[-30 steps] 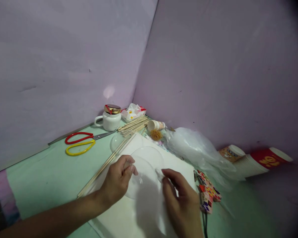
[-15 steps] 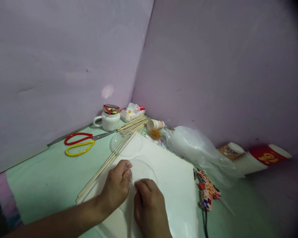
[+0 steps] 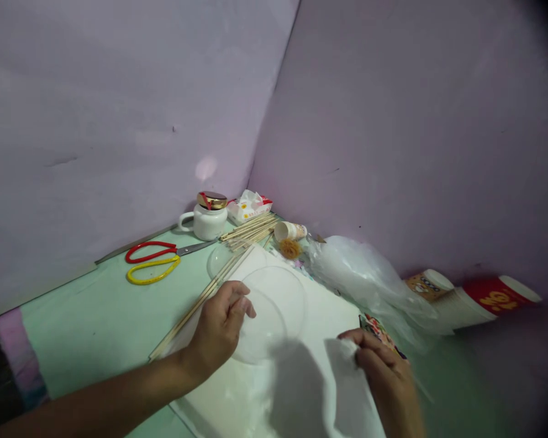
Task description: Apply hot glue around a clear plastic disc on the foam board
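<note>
My left hand (image 3: 220, 328) rests on a white board (image 3: 310, 316), its fingers curled onto the edge of a clear round plastic disc (image 3: 274, 304). A second clear disc (image 3: 219, 260) lies further back, partly under long wooden skewers (image 3: 201, 298). My right hand (image 3: 383, 371) is at the board's right side, fingers closed on a thin sheet of white film or paper (image 3: 347, 389) that is lifted off the board.
Red and yellow scissors (image 3: 153, 261) lie at the back left beside a white mug with a gold lid (image 3: 206, 218). More skewers (image 3: 249, 230), a tissue pack (image 3: 249, 205), a small paper cup (image 3: 290, 231), a clear plastic bag (image 3: 365, 274), stacked paper cups (image 3: 475, 298) and a patterned packet (image 3: 377, 328) line the purple walls.
My right hand has moved from the disc beside my left hand out to the right, pulling the thin white sheet with it. My left hand stays on the disc.
</note>
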The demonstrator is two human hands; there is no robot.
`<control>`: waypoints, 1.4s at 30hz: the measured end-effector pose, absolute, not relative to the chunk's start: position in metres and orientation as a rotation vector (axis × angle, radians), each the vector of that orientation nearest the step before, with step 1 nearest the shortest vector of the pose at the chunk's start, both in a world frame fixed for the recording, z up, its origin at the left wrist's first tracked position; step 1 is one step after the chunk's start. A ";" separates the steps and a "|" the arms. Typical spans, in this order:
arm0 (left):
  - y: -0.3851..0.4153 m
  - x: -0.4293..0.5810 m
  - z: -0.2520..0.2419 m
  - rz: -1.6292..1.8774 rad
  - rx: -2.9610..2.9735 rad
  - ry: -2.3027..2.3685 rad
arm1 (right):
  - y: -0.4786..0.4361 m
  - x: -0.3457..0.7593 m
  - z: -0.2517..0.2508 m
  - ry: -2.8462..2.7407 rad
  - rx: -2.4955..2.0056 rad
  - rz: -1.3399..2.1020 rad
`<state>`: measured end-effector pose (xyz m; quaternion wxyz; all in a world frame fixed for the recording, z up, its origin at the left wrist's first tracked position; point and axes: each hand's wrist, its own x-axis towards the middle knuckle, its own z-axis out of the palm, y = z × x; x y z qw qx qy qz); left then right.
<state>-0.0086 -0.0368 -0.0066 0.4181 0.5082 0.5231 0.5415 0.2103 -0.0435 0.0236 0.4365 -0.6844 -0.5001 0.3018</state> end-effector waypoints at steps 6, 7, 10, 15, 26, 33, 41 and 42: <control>-0.031 -0.011 0.008 1.438 0.974 1.252 | -0.026 0.214 -0.001 -1.289 -1.769 0.647; -0.030 -0.012 0.009 1.440 0.945 1.231 | -0.026 0.211 -0.006 -1.277 -1.732 0.662; -0.030 -0.013 0.010 1.436 0.900 1.170 | -0.031 0.200 -0.010 -1.261 -1.676 0.422; -0.031 -0.014 0.012 1.446 0.884 1.165 | -0.036 0.195 -0.009 -1.474 -1.603 0.351; -0.026 -0.019 0.013 1.483 0.912 1.188 | -0.040 0.192 0.021 -1.167 -1.596 1.046; -0.025 -0.020 0.013 1.484 0.917 1.202 | -0.037 0.196 0.005 -1.536 -1.864 0.432; -0.025 -0.022 0.016 1.482 0.880 1.179 | 0.001 0.201 0.003 -1.682 -1.887 0.560; -0.025 -0.022 0.017 1.487 0.874 1.176 | 0.012 0.198 0.009 -1.650 -1.853 0.571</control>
